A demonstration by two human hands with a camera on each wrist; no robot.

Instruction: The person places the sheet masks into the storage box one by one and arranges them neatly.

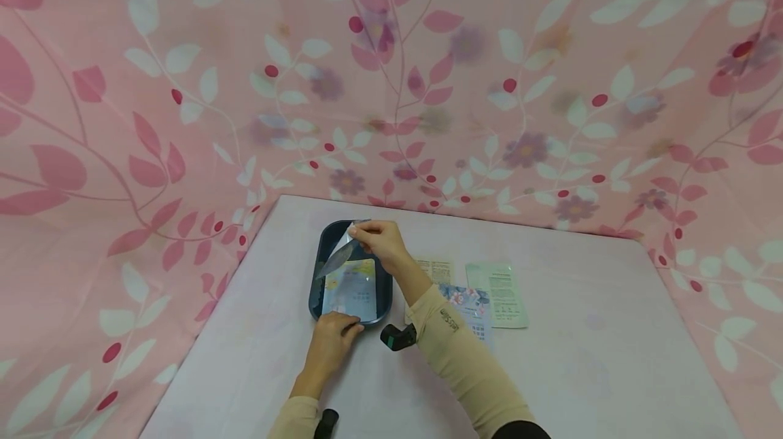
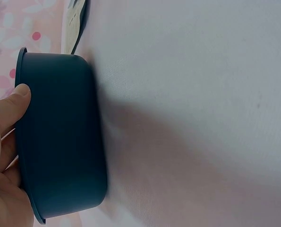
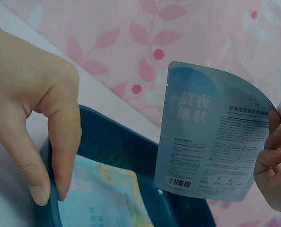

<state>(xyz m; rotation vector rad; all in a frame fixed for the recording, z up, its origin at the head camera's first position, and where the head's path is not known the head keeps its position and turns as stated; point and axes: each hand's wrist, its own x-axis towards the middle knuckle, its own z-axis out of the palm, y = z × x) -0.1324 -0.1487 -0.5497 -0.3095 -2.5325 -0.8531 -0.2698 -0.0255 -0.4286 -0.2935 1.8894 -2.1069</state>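
Two hands we see: the left hand (image 1: 333, 337) pinches the near rim of the bin (image 2: 60, 137), the right hand (image 1: 380, 242) pinches a pouch (image 3: 201, 137) over the bin. If this edge grip slips, the pouch may land crooked on the packet (image 1: 351, 296) inside. Only the right wrist view shows us the pouch's barcode (image 3: 179, 182).

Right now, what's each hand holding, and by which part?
Right hand: flat blue printed packet, pinched by one edge. Left hand: deep dark-blue rounded rectangular tray, gripped by its near rim.
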